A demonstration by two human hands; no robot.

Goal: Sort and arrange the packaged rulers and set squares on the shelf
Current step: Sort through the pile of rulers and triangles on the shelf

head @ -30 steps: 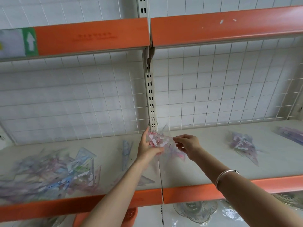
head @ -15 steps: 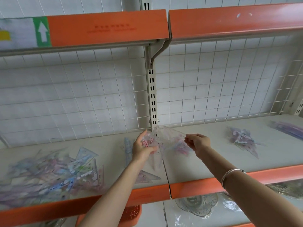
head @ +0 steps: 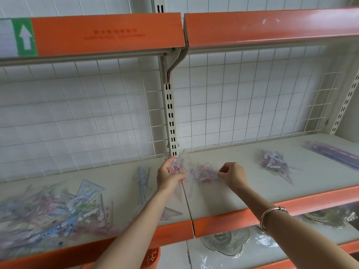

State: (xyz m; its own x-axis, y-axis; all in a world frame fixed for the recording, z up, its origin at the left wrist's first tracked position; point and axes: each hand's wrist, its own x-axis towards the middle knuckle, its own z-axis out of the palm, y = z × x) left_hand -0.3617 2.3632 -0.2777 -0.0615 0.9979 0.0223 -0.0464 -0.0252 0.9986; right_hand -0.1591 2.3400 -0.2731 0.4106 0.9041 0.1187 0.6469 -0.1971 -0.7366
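Partly blurred, a transparent pink-printed set-square packet is gripped by the left hand just below the slotted upright. Right of the upright, the right hand pinches a second packet by its corner, low over the shelf.

— How many hands at the shelf?
— Two: the left hand and the right hand.
— Held packets?
— Two bunches: the left bunch, the right bunch.
— Lying loose?
— One big heap, too blurred to count; one small pile; one stack of long rulers; one lone ruler; one lone set square.
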